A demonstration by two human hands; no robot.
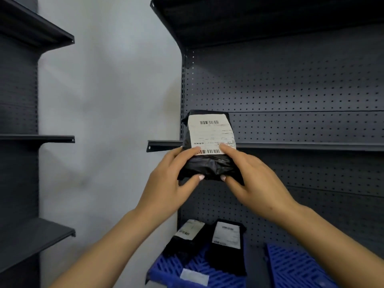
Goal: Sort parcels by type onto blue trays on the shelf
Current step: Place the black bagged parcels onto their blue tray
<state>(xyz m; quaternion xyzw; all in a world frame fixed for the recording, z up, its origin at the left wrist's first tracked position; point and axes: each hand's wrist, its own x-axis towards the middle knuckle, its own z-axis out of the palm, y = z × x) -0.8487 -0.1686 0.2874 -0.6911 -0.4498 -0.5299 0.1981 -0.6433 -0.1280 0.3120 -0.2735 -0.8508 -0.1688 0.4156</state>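
Black poly parcel (209,146) gripped by both hands, left (170,183) and right (253,181), held above the left blue tray (199,265), which already carries two similar parcels (226,250); right blue tray (295,267) looks empty, sorting partway done.

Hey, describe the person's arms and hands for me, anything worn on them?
Both forearms are bare, with no sleeves in view. The left hand and right hand wear no gloves, and no rings, watch or bracelets show. The thumbnails on both hands look pale and glossy, possibly polished. No marks or tattoos are visible.
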